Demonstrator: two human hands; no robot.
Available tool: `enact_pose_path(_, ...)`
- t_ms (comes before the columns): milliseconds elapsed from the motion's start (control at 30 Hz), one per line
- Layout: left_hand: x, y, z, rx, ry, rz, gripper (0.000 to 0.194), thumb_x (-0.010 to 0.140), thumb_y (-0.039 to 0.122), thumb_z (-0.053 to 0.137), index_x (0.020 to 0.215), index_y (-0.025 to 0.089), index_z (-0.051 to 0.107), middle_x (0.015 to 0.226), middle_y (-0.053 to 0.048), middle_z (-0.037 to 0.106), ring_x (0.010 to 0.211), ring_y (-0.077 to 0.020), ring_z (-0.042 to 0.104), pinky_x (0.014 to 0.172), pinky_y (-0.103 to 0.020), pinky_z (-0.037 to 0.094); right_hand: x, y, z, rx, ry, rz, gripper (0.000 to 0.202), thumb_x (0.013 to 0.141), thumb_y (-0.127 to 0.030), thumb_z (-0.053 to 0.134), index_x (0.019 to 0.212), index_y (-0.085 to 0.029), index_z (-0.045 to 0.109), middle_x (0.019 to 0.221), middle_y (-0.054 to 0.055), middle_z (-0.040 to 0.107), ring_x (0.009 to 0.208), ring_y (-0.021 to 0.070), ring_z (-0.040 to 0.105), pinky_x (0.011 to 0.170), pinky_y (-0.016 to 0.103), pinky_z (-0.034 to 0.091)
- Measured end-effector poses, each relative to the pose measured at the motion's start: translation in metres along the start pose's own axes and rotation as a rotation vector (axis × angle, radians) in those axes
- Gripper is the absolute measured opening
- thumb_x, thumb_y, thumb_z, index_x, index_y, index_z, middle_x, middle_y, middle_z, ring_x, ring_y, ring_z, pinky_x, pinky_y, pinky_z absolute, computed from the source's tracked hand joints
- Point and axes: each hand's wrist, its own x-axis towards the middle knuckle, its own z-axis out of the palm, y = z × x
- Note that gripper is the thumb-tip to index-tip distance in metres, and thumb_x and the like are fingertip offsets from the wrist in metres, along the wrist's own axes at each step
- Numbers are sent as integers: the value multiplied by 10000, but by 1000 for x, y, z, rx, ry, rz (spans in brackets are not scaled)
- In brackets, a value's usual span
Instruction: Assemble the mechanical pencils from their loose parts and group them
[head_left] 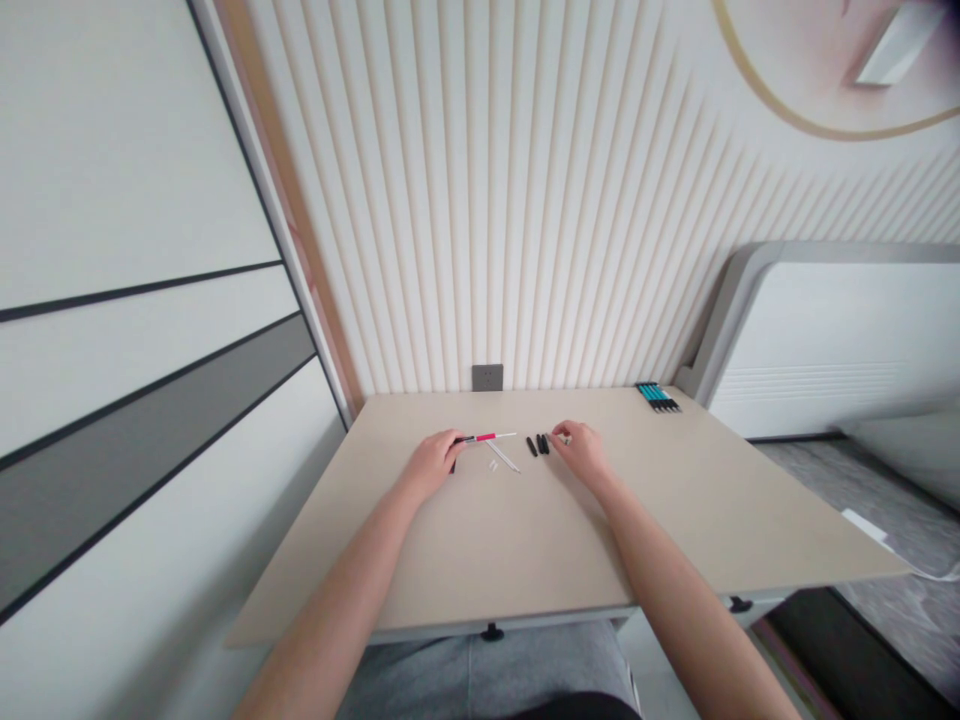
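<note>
My left hand [435, 459] is closed around a slim pen part [486, 437] with a dark end, a red middle and a thin white tip pointing right. A short dark piece shows beneath that hand. Just below the tip, thin white rods [504, 457] like pen refills lie at a slant, and tiny white pieces [493, 464] sit beside them. Several short black pieces that look like pen caps [542, 444] lie in a row between my hands. My right hand [581, 448] is at their right end, fingertips pinched; what is between them is too small to make out.
A row of teal and black pens [657, 397] lies at the desk's back right corner. The beige desk [480, 550] meets a ribbed wall with a grey socket [487, 377]. A wardrobe [150, 450] stands on the left, a bed [825, 340] on the right.
</note>
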Motion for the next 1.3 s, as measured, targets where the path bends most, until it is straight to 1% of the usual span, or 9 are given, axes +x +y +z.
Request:
enact_pose_path(133,0,1,0,-18,9,0,240,966,326,421,1059,221,616,956,-42,679,895,-205,623,820,-319,470,-4,-14,6,57,-11,-115,174,883,-311,537,899,-211,678,917,44,696,919,185,600,816,294,385)
enact_pose_path(333,0,1,1,3,1,-5,250,972,345,411,1066,224,608,952,-44,680,890,-205,629,803,-316,475,-14,-36,12,-114,-71,-241,124,890,-258,545,869,-218,661,914,46,700,947,201,575,825,318,337)
enact_pose_path(500,1,0,1,14,-7,8,233,972,327,415,1051,224,608,949,-41,678,891,-204,625,805,-317,469,-15,-39,13,-210,-61,-255,118,894,-245,546,879,-216,659,921,55,698,941,210,569,807,326,326)
enact_pose_path(700,1,1,-1,-6,8,10,234,971,336,419,1040,223,611,951,-46,676,889,-206,625,795,-312,465,-15,-37,14,-207,-58,-247,124,904,-234,535,887,-221,658,897,50,702,919,204,574,803,324,334)
enact_pose_path(800,1,1,-1,-9,8,-11,238,967,350,430,1035,221,618,917,-45,680,855,-202,631,763,-300,465,-13,-35,16,-117,-50,-259,126,902,-212,532,891,-224,658,896,42,702,919,197,583,820,319,351)
enact_pose_path(867,0,1,-1,-9,3,-19,239,965,353,436,1046,221,618,904,-45,682,838,-200,632,748,-295,463,-12,-34,18,16,-51,-261,125,892,-201,532,898,-221,655,898,35,697,891,180,594,810,299,378)
enact_pose_path(1033,0,1,0,1,2,-28,249,967,347,431,1076,214,610,910,-47,683,843,-199,634,748,-295,466,-13,-35,19,401,-73,-227,128,866,-231,533,915,-197,647,840,24,679,718,141,595,686,256,437)
enact_pose_path(1133,-1,3,0,1,6,-24,243,967,337,433,1094,215,599,970,-48,690,893,-203,637,781,-301,468,-15,-40,18,496,-81,-237,126,848,-243,550,898,-190,653,794,23,668,678,141,577,660,260,444)
enact_pose_path(1300,-2,6,1,22,21,4,223,970,317,430,1093,219,589,1007,-50,690,933,-206,635,813,-311,464,-17,-47,19,573,-63,-276,121,847,-247,555,893,-196,655,832,32,671,725,150,575,691,273,456)
